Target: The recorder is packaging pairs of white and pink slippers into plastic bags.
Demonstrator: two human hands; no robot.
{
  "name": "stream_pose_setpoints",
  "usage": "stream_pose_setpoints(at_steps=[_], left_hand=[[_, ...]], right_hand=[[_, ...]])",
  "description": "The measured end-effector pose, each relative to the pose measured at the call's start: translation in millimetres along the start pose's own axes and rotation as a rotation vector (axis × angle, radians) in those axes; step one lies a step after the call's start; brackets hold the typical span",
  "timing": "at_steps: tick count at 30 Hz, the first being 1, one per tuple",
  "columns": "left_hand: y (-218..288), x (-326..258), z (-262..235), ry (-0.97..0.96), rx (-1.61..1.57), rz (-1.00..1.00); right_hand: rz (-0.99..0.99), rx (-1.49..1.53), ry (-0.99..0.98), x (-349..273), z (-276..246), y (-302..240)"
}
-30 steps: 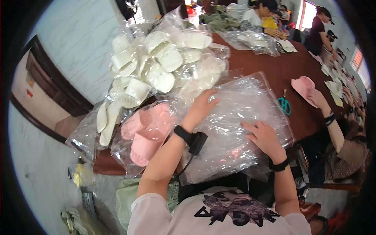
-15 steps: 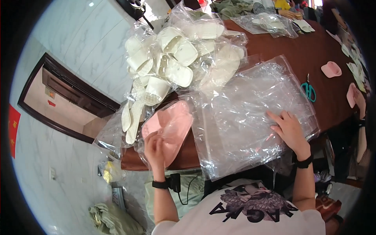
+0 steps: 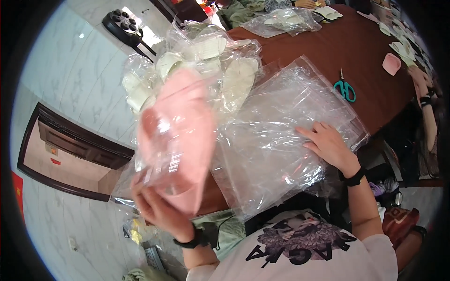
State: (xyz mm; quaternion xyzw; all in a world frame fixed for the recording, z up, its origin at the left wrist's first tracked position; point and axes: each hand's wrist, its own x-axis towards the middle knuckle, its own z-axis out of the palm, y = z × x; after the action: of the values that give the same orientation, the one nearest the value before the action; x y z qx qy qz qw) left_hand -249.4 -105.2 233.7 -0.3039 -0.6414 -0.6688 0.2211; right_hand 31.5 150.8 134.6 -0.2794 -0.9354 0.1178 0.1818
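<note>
My left hand [image 3: 161, 213] grips the lower edge of a clear plastic bag with a pair of pink slippers [image 3: 192, 122] inside. The bagged pair is raised and tilted up, slightly blurred, in front of a heap of bagged cream slippers [image 3: 236, 84]. Part of that heap is hidden behind it. My right hand [image 3: 327, 144] lies with fingers apart on a flat stack of clear plastic bags [image 3: 267, 136] and holds nothing.
Teal-handled scissors [image 3: 346, 90] lie beyond the bags on the brown table [image 3: 304, 44]. A loose pink slipper [image 3: 392, 64] and several cream ones [image 3: 402, 49] are at the right, near a co-worker's hand [image 3: 420, 82]. Another bagged cream pair [image 3: 286, 21] lies at the back.
My left hand has lifted the bagged pink slippers off the table edge and tipped them upright. My right hand remains on the bag stack. The whole view has shifted a little.
</note>
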Motion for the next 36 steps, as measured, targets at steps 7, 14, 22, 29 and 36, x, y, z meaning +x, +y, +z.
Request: stream_pose_setpoints(at_steps=[7, 14, 22, 29, 36], left_hand=[[-21.3, -75.6, 94.1, -1.095, -0.125, -0.038], [-69.1, -38.1, 79.3, -0.876, 0.139, 0.150], [-132.4, -67.8, 80.1, -1.094, 0.463, 0.103], [-131.1, -68.0, 79.1, -1.091, 0.471, 0.074], [-128.6, -69.6, 81.7, -1.069, 0.425, 0.078]], right_hand=[[-0.028, -0.172, -0.034, 4.1, 16.2, 7.4], [-0.021, -0.080, 0.039, 0.1, 14.4, 9.3], [-0.038, 0.224, 0.076, 1.8, -39.2, 17.9], [0.145, 0.371, 0.169, 46.2, -61.4, 24.5], [-0.114, 0.314, -0.142, 87.4, -14.9, 57.1]])
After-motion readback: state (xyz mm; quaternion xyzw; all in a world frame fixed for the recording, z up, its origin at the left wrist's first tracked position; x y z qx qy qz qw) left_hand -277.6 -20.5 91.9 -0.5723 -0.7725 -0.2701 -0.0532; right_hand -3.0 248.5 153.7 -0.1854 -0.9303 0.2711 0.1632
